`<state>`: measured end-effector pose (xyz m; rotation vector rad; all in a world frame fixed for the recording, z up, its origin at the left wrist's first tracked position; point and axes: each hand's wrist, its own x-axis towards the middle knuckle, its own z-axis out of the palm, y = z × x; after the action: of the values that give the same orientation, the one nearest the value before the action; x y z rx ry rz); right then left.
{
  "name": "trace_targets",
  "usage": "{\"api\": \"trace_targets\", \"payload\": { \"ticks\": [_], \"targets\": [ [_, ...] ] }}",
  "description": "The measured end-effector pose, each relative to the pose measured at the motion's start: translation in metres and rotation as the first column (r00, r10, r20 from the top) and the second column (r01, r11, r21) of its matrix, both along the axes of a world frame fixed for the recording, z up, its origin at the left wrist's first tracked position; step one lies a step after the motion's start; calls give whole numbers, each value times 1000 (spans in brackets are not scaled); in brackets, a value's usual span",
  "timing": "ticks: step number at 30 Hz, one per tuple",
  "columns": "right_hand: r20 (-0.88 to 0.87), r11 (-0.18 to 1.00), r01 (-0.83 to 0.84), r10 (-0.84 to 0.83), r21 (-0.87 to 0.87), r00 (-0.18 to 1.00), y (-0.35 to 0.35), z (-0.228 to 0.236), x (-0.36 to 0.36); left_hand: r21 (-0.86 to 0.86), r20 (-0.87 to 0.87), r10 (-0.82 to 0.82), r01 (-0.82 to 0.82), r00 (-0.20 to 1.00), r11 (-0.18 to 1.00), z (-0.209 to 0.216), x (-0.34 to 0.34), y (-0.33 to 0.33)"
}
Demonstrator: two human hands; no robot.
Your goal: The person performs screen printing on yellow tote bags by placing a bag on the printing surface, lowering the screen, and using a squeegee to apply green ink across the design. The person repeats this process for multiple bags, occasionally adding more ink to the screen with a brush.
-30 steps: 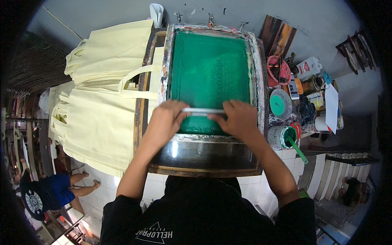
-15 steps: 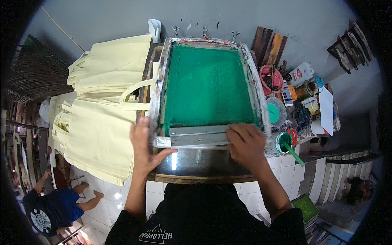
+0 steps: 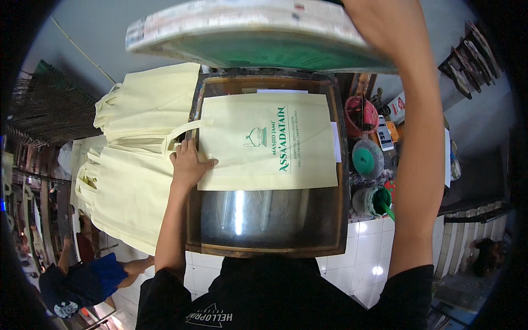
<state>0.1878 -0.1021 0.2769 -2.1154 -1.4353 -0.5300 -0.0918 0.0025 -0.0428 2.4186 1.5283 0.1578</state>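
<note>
A cream tote bag (image 3: 236, 132) with a green printed design lies flat on the wood-edged glass table (image 3: 264, 220), its handle pointing left. My left hand (image 3: 190, 163) rests at the bag's left edge beside the handle, thumb stretched out over the fabric and fingers apart. High at the far side, my right hand (image 3: 379, 25) grips the near right part of a raised screen printing frame (image 3: 247, 22). Green ink shows on the frame's mesh underside. The tips of my right fingers are cut off by the upper edge, and the squeegee cannot be seen.
Stacks of cream tote bags (image 3: 129, 187) lie left of the table. To its right stand an ink pot (image 3: 374, 201) with a green stick, a round tub of green ink (image 3: 364, 159), a red basket (image 3: 360, 115) and a phone (image 3: 384, 135). Another person (image 3: 82, 283) is at lower left.
The screen frame has swung up off the table, uncovering the printed tote bag. My right hand has gone from the squeegee to the frame; my left has left the frame's corner for the bag's edge.
</note>
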Motion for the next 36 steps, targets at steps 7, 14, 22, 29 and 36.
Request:
{"api": "trace_targets", "payload": {
  "ticks": [7, 14, 22, 29, 36],
  "targets": [
    [189, 932, -294, 256, 214, 948, 51, 0, 62, -190, 168, 82, -49, 982, 981, 13, -22, 34],
    [90, 948, -292, 282, 129, 955, 49, 22, 63, -50, 192, 281, -277, 940, 960, 77, -187, 70],
    [-1, 951, -257, 261, 171, 965, 63, 18, 52, 592, 105, 572, -513, 814, 621, 67, -337, 109],
    [-21, 969, -196, 201, 148, 979, 58, 21, 48, 311, 49, -198, 173, 979, 934, -28, -107, 133],
    [-85, 986, -95, 107, 134, 991, 66, 23, 58, 436, -279, -276, 377, 920, 817, -78, -48, 171]
  ]
}}
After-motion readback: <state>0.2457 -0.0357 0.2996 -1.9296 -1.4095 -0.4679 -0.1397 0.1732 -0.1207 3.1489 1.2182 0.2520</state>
